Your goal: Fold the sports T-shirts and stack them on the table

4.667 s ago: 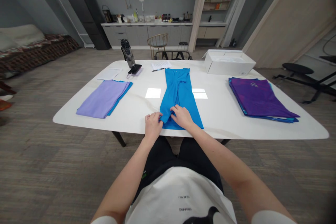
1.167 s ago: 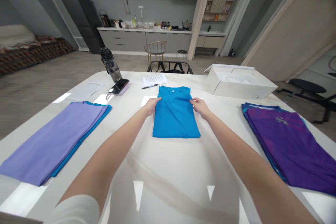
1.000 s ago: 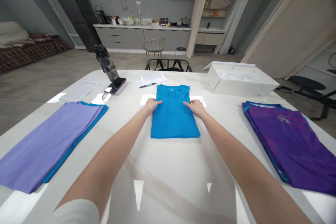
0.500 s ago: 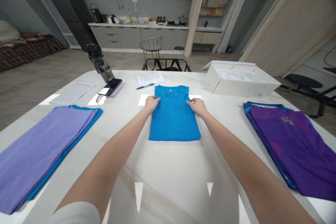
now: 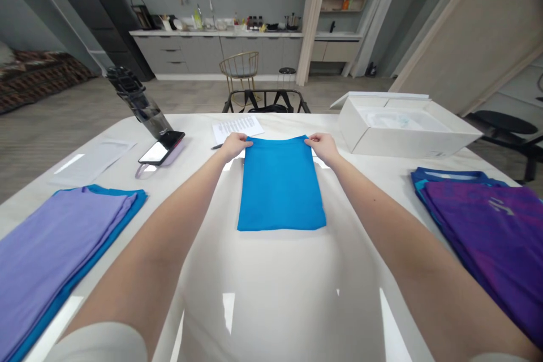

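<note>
A blue folded shirt (image 5: 282,186) lies in the middle of the white table, a plain rectangle with its neckline out of sight. My left hand (image 5: 236,146) pinches its far left corner between thumb and fingers. At the far right corner, my right hand (image 5: 322,147) pinches the cloth the same way. The far edge sags slightly between the two hands. To the left is a lilac shirt (image 5: 63,237) on top of a blue one (image 5: 123,218). On the right, a purple shirt (image 5: 487,237) tops another folded pile.
An open white box (image 5: 411,136) stands at the back right of the table (image 5: 271,294). Printed paper (image 5: 237,127) and a partly hidden pen lie behind my left hand. Farther left are a phone (image 5: 159,150) and a loose sheet (image 5: 93,161). A chair (image 5: 267,103) stands beyond.
Both hands have moved from the shirt's sides to its far corners. The neckline, visible before, no longer shows. The view has shifted slightly.
</note>
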Action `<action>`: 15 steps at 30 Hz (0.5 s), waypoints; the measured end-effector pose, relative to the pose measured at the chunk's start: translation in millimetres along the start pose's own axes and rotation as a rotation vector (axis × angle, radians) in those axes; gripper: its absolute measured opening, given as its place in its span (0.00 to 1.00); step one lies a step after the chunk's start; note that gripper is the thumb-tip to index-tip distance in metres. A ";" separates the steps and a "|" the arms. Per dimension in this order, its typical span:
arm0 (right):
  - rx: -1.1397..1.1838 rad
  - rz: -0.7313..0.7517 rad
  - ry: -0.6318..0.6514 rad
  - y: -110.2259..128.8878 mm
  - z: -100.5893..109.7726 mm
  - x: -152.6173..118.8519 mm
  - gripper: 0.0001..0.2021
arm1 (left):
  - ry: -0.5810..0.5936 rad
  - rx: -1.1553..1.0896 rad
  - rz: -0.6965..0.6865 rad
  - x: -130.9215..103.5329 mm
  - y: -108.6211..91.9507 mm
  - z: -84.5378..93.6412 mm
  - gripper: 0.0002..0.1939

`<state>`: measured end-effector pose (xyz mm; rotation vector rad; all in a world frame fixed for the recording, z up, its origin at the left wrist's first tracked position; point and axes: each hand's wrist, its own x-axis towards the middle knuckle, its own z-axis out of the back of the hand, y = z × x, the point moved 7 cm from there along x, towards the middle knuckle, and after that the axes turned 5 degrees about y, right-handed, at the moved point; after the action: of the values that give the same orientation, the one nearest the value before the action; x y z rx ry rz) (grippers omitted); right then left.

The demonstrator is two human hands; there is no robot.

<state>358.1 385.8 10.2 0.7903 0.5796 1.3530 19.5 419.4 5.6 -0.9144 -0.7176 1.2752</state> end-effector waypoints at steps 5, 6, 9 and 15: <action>-0.173 -0.025 0.074 -8.3 -23.1 26.4 0.07 | -0.087 0.200 0.061 20.4 11.8 -1.1 0.06; -0.182 0.018 0.018 -5.4 -22.0 27.8 0.08 | -0.117 0.217 0.047 21.2 11.4 -1.2 0.05; -0.224 0.069 -0.089 0.9 -22.0 24.9 0.11 | -0.210 0.292 0.009 16.0 6.0 -2.1 0.10; -0.475 0.145 -0.118 30.6 -49.8 -1.0 0.18 | -0.333 0.624 -0.289 -16.1 -39.5 -39.1 0.21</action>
<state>300.6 393.9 3.1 0.5233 0.0969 1.4889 69.3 395.2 22.3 -0.0867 -0.6208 1.2897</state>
